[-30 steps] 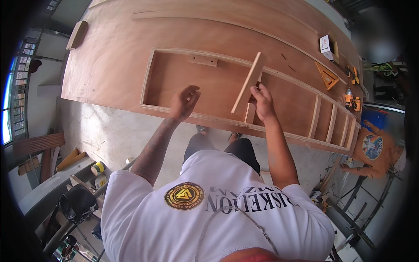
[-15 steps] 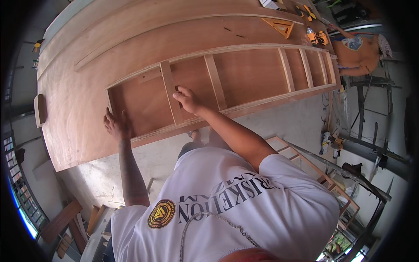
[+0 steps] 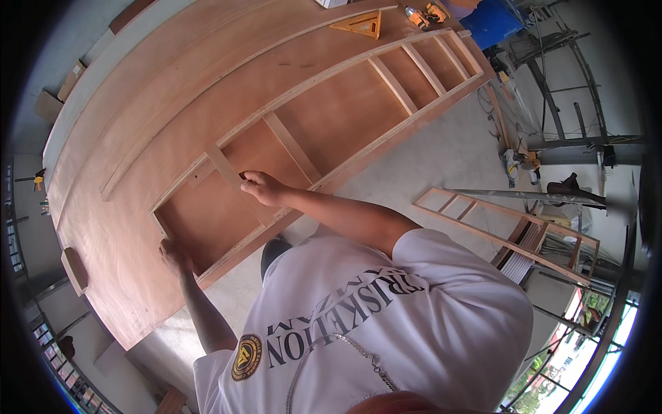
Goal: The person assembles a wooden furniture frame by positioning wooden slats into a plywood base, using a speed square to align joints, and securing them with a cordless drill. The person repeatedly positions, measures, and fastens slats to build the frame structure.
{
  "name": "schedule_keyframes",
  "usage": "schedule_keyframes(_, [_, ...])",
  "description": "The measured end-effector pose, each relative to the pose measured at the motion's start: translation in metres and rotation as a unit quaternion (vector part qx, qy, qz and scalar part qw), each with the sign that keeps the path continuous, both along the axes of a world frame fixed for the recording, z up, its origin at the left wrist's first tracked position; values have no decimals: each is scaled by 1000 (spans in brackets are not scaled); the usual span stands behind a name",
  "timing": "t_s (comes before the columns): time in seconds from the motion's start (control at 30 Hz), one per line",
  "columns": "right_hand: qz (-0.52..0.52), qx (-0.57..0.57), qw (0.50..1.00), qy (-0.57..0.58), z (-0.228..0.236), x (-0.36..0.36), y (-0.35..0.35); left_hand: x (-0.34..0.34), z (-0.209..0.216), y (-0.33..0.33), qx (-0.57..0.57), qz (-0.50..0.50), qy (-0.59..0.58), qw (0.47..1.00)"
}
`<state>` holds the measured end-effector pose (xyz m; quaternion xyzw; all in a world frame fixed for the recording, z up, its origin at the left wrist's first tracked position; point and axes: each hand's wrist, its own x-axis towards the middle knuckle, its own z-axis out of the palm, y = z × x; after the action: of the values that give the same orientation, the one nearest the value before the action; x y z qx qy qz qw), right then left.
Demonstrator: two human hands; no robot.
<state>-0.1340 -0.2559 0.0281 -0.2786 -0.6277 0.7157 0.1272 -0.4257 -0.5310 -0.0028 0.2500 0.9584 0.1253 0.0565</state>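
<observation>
A long wooden frame (image 3: pixel 293 146) with several crosspieces lies on a brown plywood sheet (image 3: pixel 131 276), slanting from near left to far right. My left hand (image 3: pixel 178 257) grips the frame's near left corner, its fingers over the end rail. At the second rail from that end, the crosspiece (image 3: pixel 224 169), my right hand (image 3: pixel 264 189) is closed. A small dark thing shows at its fingertips, too covered to name. Whether the right fingers also press on the crosspiece, I cannot tell.
An orange triangular square (image 3: pixel 358 26) and a yellow-and-black power drill (image 3: pixel 434 12) lie on the sheet's far side. A long curved wood strip (image 3: pixel 207 103) lies beyond the frame. Another ladder-like wooden frame (image 3: pixel 507 228) stands at the right, above the concrete floor (image 3: pixel 414 159).
My view has turned, so the frame now slants more steeply. The left fingers have drawn in around the end rail. The right hand stays by the same crosspiece.
</observation>
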Motion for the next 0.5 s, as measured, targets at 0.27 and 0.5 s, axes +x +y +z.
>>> schedule_keyframes(0.27, [-115,27,993,5,18,6,-27,-25,0,-13,57,-30,-57,996])
schedule_keyframes(0.5, [-133,15,991,-17,36,15,-43,-43,1,-31,65,-57,-63,994])
